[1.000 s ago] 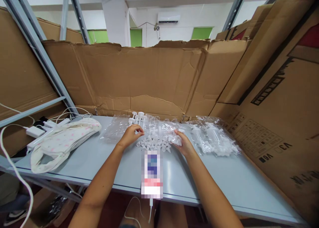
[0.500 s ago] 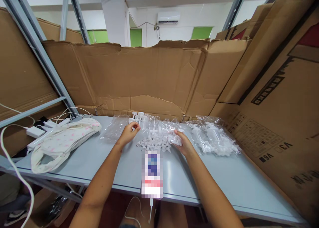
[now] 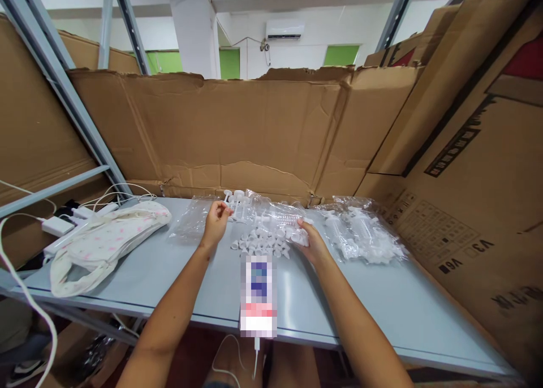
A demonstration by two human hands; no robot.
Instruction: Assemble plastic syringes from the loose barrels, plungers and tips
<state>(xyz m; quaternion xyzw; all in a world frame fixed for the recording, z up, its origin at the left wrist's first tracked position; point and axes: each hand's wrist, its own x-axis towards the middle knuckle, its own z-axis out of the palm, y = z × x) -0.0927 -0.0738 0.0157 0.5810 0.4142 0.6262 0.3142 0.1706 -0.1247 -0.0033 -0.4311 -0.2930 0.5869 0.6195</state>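
Observation:
My right hand (image 3: pixel 311 241) is closed around the right end of a clear plastic syringe (image 3: pixel 286 220) with ridges along its barrel; it lies roughly level over the table. My left hand (image 3: pixel 217 224) is raised at the left, fingertips pinched together; whatever may be between them is too small to make out. Just behind it stand white plunger-like parts (image 3: pixel 238 197) with round ends, partly hidden by the fingers. Below the syringe, a pile of small white cone-shaped nozzles (image 3: pixel 258 243) is spread on the table. Clear plastic bags (image 3: pixel 252 198) lie crumpled behind the syringe.
Bagged clear syringes (image 3: pixel 365 235) lie at the right of the grey table (image 3: pixel 186 297). A phone (image 3: pixel 258 297) with a cable is at the front. At the left are a patterned cloth item (image 3: pixel 112 238) and a power strip (image 3: pixel 80 224). Cardboard walls (image 3: pixel 237 128) enclose the back and sides.
My left hand has drawn slightly left and up, away from the syringe, its fingers more upright. The right hand and its syringe stay nearly in place; the syringe's ridges show more clearly.

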